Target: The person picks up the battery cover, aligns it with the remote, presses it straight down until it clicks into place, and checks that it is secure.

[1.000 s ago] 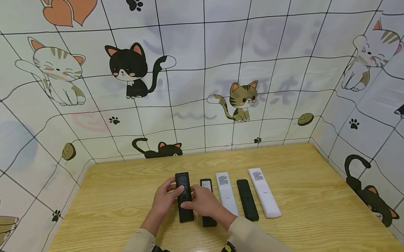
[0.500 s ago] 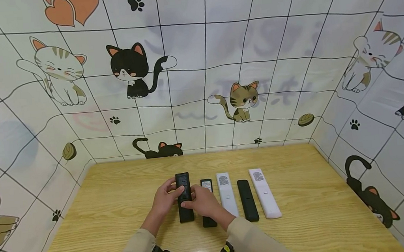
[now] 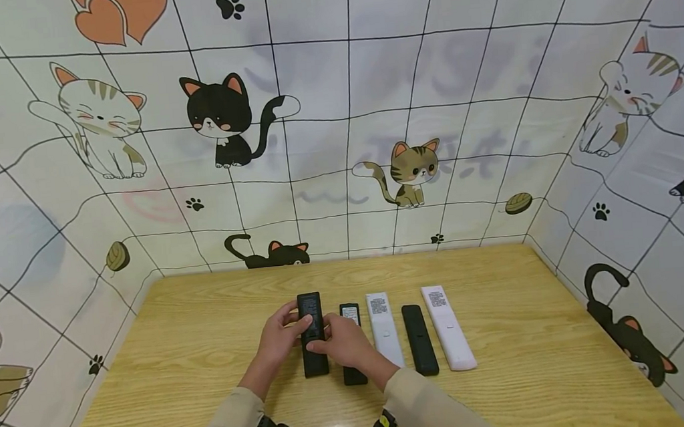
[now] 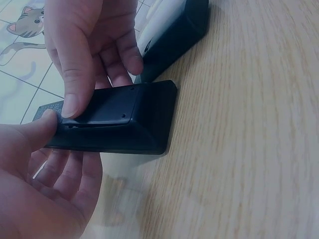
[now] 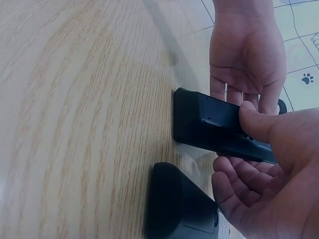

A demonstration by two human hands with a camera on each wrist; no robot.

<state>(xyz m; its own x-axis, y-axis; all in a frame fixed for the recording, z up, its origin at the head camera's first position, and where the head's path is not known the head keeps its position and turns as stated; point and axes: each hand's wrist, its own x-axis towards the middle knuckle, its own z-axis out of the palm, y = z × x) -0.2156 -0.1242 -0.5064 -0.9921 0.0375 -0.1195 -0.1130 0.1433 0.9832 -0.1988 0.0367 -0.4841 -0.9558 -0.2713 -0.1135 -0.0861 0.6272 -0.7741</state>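
Observation:
A black remote control (image 3: 315,365) lies back side up between the two hands, its printed label towards the far end. My left hand (image 3: 278,332) grips its left side, thumb on top and fingers underneath. From the right, my right hand (image 3: 352,342) holds the same remote, its thumb pressing the battery cover (image 5: 222,113) and its fingers curled by the edge. A narrow dark seam shows along the cover's side in the left wrist view. The remote's near end sits close to or on the table; I cannot tell which. A second black remote (image 3: 355,375) lies partly under the right hand.
Further right on the wooden table (image 3: 526,333) lie a white remote (image 3: 385,331), a black remote (image 3: 419,338) and another white remote (image 3: 449,327), all back side up in a row. A cloth (image 3: 324,141) printed with cats hangs behind the table and at both sides.

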